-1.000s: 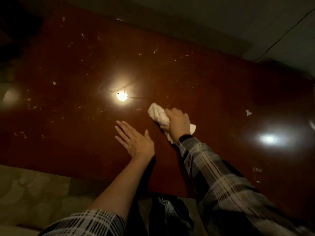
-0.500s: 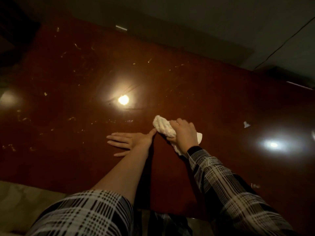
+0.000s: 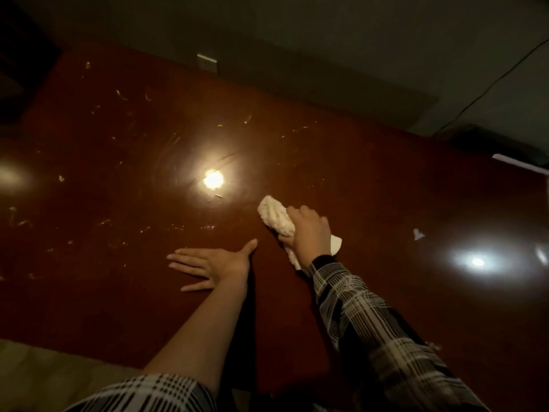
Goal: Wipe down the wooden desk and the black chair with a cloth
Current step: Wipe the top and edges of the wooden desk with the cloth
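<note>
The glossy dark red-brown wooden desk (image 3: 371, 179) fills most of the view, with small pale crumbs scattered over its left half. My right hand (image 3: 309, 233) grips a bunched white cloth (image 3: 274, 215) and holds it against the desk top near the middle. My left hand (image 3: 214, 264) lies flat on the desk just left of it, fingers straight and pointing left, thumb toward the cloth. The black chair is not in view.
A small white scrap (image 3: 418, 234) lies on the desk to the right. A wall socket (image 3: 207, 62) sits at the desk's far edge, and a dark cable (image 3: 487, 84) runs down the wall at the right. Pale floor (image 3: 44, 379) shows at the lower left.
My left hand has turned from pointing forward to pointing left and now lies flat on the desk. My right hand with the cloth has slid a little toward me and to the right.
</note>
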